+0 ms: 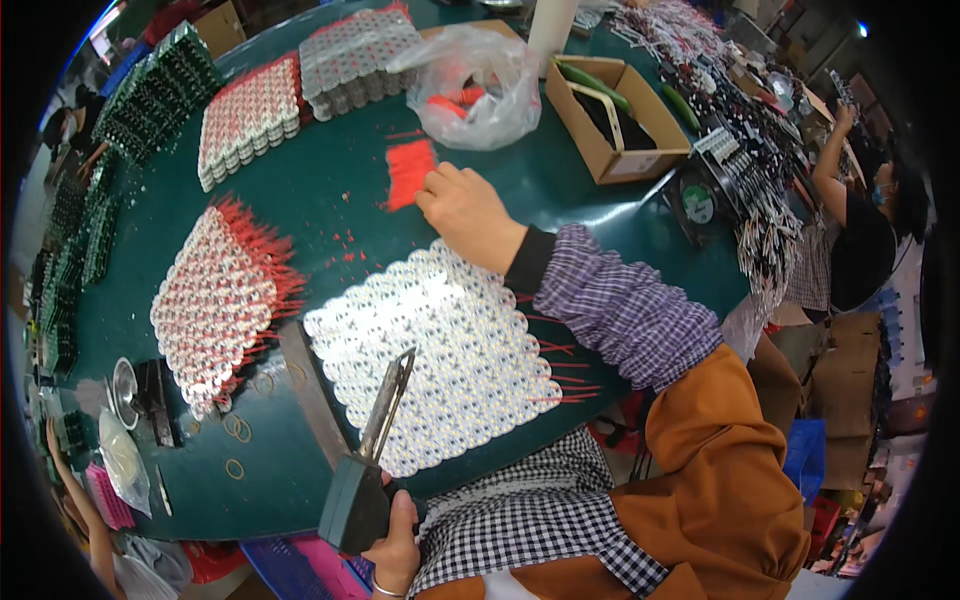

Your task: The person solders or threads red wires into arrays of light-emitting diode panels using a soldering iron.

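My left hand [395,540] is closed around a dark soldering gun [358,500], whose long metal tip points up over a sheet of joined round white circuit boards [440,350]. Short red wires stick out along the sheet's right edge. Beyond the sheet, my right hand [468,215] has its fingers curled and pressed together at the edge of a flat bundle of short red wires [405,172]. Its fingertips are partly hidden, so what they pinch cannot be made out. A dark metal bar [315,395] lies against the sheet's left edge.
To the left lies a stack of round boards with red wires [215,305]; two more stacks [250,115] [358,60] stand farther back. A clear plastic bag [480,90], a cardboard box [645,165] and a heap of wired parts [765,220] line the far and right sides. Other people work nearby.
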`<state>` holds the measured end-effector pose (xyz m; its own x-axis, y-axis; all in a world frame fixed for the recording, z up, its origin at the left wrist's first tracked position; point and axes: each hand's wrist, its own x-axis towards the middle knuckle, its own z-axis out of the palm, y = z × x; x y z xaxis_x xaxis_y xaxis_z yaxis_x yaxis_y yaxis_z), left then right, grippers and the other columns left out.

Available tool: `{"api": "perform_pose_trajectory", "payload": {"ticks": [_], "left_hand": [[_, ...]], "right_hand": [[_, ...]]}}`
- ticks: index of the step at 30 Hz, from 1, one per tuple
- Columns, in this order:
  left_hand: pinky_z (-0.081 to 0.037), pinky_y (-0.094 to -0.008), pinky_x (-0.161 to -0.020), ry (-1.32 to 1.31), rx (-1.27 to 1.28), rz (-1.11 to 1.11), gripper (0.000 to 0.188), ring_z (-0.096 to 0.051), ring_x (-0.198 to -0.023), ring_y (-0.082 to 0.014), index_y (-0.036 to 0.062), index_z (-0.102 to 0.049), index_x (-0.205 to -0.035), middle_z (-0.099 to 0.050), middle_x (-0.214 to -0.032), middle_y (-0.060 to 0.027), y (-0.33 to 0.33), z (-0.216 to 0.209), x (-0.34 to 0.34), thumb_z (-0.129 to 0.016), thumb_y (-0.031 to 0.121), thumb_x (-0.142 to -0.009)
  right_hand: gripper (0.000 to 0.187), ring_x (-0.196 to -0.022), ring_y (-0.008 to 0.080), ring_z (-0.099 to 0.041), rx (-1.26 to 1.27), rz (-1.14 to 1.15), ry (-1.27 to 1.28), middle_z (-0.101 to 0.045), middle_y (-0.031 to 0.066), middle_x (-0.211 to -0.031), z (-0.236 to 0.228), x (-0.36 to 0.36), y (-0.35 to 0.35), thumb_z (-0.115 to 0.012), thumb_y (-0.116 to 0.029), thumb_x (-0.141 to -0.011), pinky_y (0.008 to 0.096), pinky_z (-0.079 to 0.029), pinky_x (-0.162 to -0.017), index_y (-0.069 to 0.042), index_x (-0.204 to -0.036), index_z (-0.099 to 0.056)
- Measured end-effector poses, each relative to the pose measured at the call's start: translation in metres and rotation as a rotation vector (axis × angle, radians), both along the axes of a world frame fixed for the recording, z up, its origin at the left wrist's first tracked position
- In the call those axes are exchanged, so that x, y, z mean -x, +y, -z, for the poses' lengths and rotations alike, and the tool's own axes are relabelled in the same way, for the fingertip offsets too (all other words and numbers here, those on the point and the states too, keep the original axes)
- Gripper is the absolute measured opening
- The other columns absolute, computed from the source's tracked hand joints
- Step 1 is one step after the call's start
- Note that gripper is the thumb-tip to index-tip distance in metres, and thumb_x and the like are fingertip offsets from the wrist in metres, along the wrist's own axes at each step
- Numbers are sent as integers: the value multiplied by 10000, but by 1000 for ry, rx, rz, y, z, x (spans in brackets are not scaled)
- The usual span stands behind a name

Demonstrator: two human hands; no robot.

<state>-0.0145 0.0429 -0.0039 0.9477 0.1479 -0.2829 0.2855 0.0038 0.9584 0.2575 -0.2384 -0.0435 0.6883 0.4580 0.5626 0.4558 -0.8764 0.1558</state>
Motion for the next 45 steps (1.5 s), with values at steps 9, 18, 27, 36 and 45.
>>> {"api": "perform_pose_trajectory", "payload": {"ticks": [9,18,27,36,45], "left_hand": [[-336,-459,-1047,-751,-1072,986,271,-505,-1116,-296,-1,-541,-1192,-603,-1015,-160,63,30,-54,-555,150,-967],[-335,-460,-1046,-825,-985,998,260,-503,-1114,-301,-4,-546,-1179,-603,-1013,-161,48,35,-99,-542,154,-972],[-335,-460,-1045,-761,-954,982,251,-502,-1112,-307,-7,-552,-1166,-603,-1011,-163,45,39,-105,-530,159,-978],[-334,-460,-1043,-661,-906,968,245,-501,-1110,-312,-9,-557,-1152,-603,-1009,-164,46,41,-95,-518,164,-983],[-334,-461,-1042,-595,-882,911,242,-499,-1109,-318,-12,-563,-1139,-603,-1008,-166,44,38,-87,-506,168,-988]], "right_hand": [[115,-872,252,-565,31,125,-51,-628,64,-807,29,-32,26,-628,-180,-675,389,-437,-695,-91,-705,-693],[109,-863,212,-557,-34,147,-65,-609,44,-829,18,-30,27,-638,-136,-711,348,-406,-741,-83,-806,-645],[175,-913,203,-531,-44,169,16,-578,41,-907,10,-28,28,-639,-105,-743,334,-387,-744,-80,-914,-611],[58,-896,234,-585,-50,87,12,-624,77,-907,-30,-18,14,-677,-129,-708,360,-461,-731,-89,-751,-677],[34,-879,349,-584,-521,7,65,-603,146,-879,-3,-26,-14,-595,-13,-770,452,-492,-740,-36,-773,-620]]}}
